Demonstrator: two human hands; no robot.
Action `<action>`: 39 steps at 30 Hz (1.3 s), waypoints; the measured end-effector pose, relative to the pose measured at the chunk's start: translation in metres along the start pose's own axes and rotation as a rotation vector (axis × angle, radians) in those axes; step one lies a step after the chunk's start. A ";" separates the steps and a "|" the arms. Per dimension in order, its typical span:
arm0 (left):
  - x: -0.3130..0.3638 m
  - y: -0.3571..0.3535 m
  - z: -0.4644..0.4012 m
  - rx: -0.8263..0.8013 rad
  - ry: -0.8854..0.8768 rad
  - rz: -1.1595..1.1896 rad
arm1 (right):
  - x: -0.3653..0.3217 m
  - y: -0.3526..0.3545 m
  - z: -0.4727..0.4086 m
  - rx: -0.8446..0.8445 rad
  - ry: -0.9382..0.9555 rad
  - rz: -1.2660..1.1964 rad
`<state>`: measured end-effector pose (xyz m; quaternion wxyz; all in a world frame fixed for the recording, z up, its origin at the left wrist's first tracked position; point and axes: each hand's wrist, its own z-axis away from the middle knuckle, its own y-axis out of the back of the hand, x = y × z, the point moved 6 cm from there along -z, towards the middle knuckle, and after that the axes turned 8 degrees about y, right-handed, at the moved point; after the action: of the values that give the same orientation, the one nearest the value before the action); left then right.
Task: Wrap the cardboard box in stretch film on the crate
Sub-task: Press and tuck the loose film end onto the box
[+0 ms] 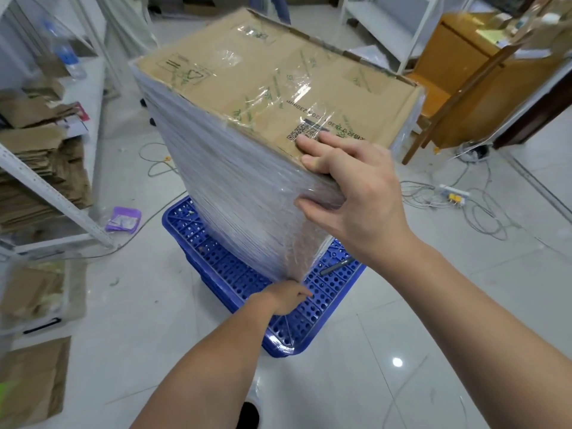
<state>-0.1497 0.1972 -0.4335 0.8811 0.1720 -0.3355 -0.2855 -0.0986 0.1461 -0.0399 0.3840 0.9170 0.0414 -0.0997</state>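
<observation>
A tall cardboard box [263, 75] stands tilted on an upturned blue perforated crate [297, 323]. Its sides are covered in many layers of stretch film [235, 193], and film patches lie across its top. My right hand [349, 193] grips the near top corner, fingers on the top face and thumb on the filmed side. Low down, my left hand [288, 297] reaches to the box's bottom near corner, its fingers partly hidden beneath the film edge. A film roll [249, 411] lies on the floor between my arms, mostly cut off.
A black pen [337, 266] lies on the crate's right edge. White metal shelving [46, 187] with flattened cardboard stands to the left, a purple tray [123, 219] on the floor beside it. Cables and a power strip [453, 193] lie right, near a wooden cabinet [476, 75].
</observation>
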 end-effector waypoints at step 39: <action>0.112 0.204 0.253 0.627 -0.045 -0.241 | -0.003 0.005 -0.009 0.001 -0.078 0.008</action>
<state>-0.1764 0.2580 -0.0964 0.7375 0.4669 -0.4036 -0.2742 -0.0991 0.1489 -0.0297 0.3854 0.9127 0.0225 -0.1340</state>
